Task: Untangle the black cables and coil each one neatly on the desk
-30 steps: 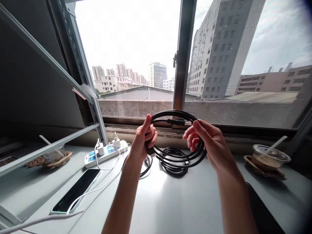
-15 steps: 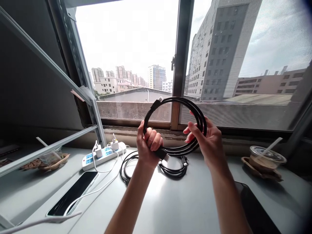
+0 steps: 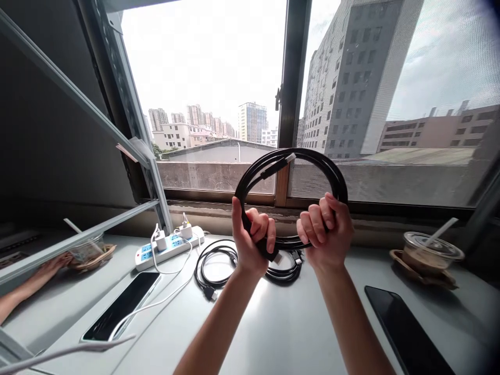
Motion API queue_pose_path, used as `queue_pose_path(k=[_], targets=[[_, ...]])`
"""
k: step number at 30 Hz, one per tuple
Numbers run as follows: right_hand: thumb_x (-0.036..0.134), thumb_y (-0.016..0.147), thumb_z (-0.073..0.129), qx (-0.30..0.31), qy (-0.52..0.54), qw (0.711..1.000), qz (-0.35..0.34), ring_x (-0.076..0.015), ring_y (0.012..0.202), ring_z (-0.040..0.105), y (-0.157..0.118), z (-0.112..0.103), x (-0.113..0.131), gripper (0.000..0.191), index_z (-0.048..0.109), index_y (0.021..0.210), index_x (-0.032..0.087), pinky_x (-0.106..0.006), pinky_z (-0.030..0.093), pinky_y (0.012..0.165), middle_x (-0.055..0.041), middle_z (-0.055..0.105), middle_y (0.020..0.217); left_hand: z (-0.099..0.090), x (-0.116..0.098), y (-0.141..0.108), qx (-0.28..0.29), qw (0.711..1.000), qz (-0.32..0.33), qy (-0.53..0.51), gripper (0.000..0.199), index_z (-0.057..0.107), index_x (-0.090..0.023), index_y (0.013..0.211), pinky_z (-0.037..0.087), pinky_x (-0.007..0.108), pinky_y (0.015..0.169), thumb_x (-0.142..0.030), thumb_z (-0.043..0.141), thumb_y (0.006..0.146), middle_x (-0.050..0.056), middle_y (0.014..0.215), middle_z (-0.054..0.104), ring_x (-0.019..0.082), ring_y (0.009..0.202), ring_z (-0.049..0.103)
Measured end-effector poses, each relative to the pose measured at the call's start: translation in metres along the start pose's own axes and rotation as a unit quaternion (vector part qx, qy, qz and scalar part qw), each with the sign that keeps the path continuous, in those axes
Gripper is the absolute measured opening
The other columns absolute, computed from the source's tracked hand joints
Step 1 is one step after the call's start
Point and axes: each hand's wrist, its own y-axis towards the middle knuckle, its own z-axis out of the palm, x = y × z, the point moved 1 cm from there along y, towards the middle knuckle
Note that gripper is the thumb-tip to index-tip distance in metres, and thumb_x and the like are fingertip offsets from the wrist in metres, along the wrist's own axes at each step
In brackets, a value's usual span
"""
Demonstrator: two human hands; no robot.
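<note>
A black cable [image 3: 304, 153], wound in a loop of several turns, is held up above the desk between both hands. My left hand [image 3: 253, 234] is closed round the loop's lower left, with one plug end poking out under the fingers. On the opposite side, my right hand [image 3: 328, 229] has its fingers wrapped round the coil. The cable's other plug [image 3: 277, 165] juts across the top of the loop. Behind my hands, a second coiled black cable [image 3: 201, 276] lies on the desk, and a third black coil [image 3: 287, 276] is partly hidden by my left hand.
A white power strip [image 3: 167, 252] with white chargers stands at the back left. One phone [image 3: 121, 307] lies at left under a white cord, another phone [image 3: 406, 328] at right. A lidded drink cup [image 3: 427, 252] is at far right. Another person's hand [image 3: 50, 268] is at far left.
My right hand has closed round the coil, where its fingers were apart before. The upper plug has swung rightward across the loop. Another person's hand has come in at the far left.
</note>
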Motion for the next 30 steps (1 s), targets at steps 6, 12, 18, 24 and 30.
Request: queue_pose_path(k=[6, 12, 18, 24, 30], targets=[[0.037, 0.066, 0.077, -0.038, -0.340, 0.926, -0.159, -0.0114, 0.058, 0.059, 0.005, -0.014, -0.002, 0.070, 0.044, 0.127, 0.026, -0.027, 0.052, 0.051, -0.0059, 0.061, 0.109, -0.015, -0.033, 0.012, 0.090, 0.993, -0.044, 0.056, 0.063, 0.018, -0.017, 0.042, 0.016, 0.019, 0.029, -0.052, 0.051, 0.084, -0.007, 0.033, 0.016, 0.004, 0.023, 0.028], [0.030, 0.081, 0.066, 0.063, -0.420, 0.868, -0.258, -0.0139, 0.071, 0.062, 0.007, -0.023, 0.003, 0.028, 0.061, 0.108, 0.029, -0.030, 0.056, 0.065, -0.0045, 0.056, 0.115, -0.025, -0.044, 0.018, 0.140, 0.974, -0.132, 0.118, 0.060, 0.020, -0.018, 0.044, 0.011, 0.018, 0.028, -0.048, 0.057, 0.081, -0.009, 0.034, 0.017, 0.002, 0.022, 0.027], [0.036, 0.085, 0.061, 0.036, -0.502, 0.825, -0.259, -0.0115, 0.065, 0.061, 0.014, -0.029, -0.011, 0.013, 0.066, 0.093, 0.027, -0.026, 0.052, 0.059, -0.0032, 0.059, 0.108, -0.022, -0.037, 0.019, 0.150, 0.970, -0.157, 0.113, 0.059, 0.017, -0.019, 0.045, 0.014, 0.017, 0.027, -0.045, 0.051, 0.085, -0.009, 0.035, 0.013, 0.002, 0.023, 0.025], [0.036, 0.087, 0.057, 0.020, -0.554, 0.796, -0.245, -0.0142, 0.074, 0.064, 0.013, -0.024, -0.016, 0.015, 0.064, 0.093, 0.025, -0.024, 0.049, 0.060, -0.0034, 0.062, 0.109, -0.026, -0.036, 0.023, 0.142, 0.970, -0.180, 0.080, 0.056, 0.018, -0.020, 0.045, 0.018, 0.017, 0.028, -0.042, 0.051, 0.084, -0.009, 0.035, 0.014, 0.003, 0.024, 0.025], [0.032, 0.089, 0.054, -0.004, -0.553, 0.790, -0.263, -0.0201, 0.096, 0.062, 0.009, -0.017, -0.012, 0.013, 0.061, 0.094, 0.024, -0.027, 0.049, 0.068, -0.0037, 0.065, 0.107, -0.028, -0.038, 0.025, 0.130, 0.973, -0.155, 0.114, 0.051, 0.022, -0.020, 0.048, 0.019, 0.019, 0.032, -0.038, 0.051, 0.085, -0.010, 0.037, 0.017, 0.003, 0.026, 0.027]])
